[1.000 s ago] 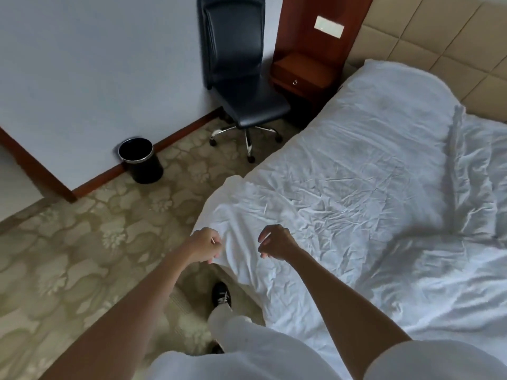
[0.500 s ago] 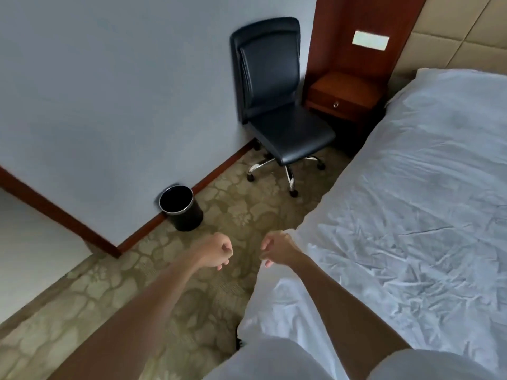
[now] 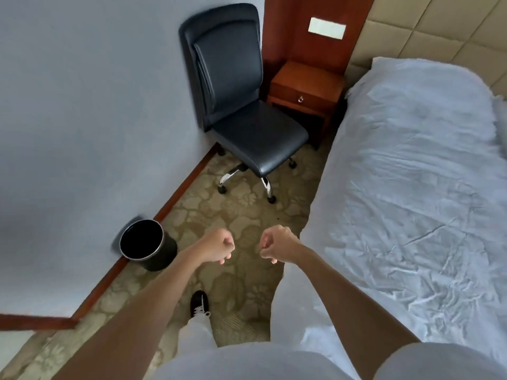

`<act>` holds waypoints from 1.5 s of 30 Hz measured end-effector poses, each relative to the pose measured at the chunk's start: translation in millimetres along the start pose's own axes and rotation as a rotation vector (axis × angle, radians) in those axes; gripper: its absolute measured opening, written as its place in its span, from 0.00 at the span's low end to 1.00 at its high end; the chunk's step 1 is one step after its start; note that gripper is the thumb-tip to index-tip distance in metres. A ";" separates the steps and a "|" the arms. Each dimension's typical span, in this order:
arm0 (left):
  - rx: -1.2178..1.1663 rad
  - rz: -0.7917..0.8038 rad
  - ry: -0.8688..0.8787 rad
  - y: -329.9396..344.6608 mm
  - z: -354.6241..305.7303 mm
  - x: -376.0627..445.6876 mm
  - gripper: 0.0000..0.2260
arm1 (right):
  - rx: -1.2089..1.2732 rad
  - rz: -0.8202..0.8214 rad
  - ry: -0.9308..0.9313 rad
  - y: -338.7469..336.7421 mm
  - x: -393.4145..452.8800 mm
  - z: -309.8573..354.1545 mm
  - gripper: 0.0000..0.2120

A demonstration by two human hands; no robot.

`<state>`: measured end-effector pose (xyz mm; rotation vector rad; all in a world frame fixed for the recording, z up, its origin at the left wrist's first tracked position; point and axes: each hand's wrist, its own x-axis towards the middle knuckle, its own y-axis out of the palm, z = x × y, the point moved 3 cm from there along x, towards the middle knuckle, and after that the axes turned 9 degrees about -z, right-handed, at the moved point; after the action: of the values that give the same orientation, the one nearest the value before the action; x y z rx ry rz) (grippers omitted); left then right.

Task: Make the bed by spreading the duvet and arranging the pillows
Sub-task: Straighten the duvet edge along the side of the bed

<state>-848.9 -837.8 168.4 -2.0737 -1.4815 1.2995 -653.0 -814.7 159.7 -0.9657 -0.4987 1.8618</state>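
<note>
- The left hand [image 3: 218,249] is held out over the carpet [image 3: 241,215], its fingers curled into a fist; nothing shows inside its grip
- The right hand [image 3: 277,246] is just beside it, apart from it, fingers curled too; it sits at the near edge of the duvet [image 3: 411,201], and its grip seems to pinch a bit of the white cloth, though the view is too poor there to be sure
- The duvet lies spread over the bed (creased across its whole top), and its near corner hangs down the side towards the floor, below the right forearm
- At the head of the bed a white pillow [image 3: 406,69] rests under the cover, against the padded headboard [image 3: 439,28]
- A wooden nightstand [image 3: 307,89] stands between the bed and a black office chair [image 3: 241,100]; the chair's back is close to the wall [image 3: 82,105]
- A black waste bin [image 3: 145,244] stands on the carpet against the wall, left of the left forearm
- One black shoe [image 3: 199,303] and a pale trouser leg show on the carpet between the two arms
</note>
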 end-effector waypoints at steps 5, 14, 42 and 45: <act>0.031 0.154 0.122 -47.4 -8.8 87.9 0.09 | 0.011 -0.125 0.171 -27.6 49.5 5.4 0.04; 0.171 0.293 0.386 -106.2 -84.6 194.1 0.08 | 0.092 -0.351 0.425 -79.2 86.8 18.8 0.08; 0.527 0.620 0.642 10.8 -462.7 458.8 0.07 | 0.421 -0.725 0.929 -324.7 168.9 -221.0 0.14; 0.600 0.712 0.669 49.1 -493.8 471.4 0.06 | 0.470 -0.718 1.058 -317.0 155.5 -252.2 0.16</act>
<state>-396.4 -324.3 173.9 -2.2948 -0.0446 0.8971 -313.2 -545.0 160.2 -1.0875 0.2302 0.6104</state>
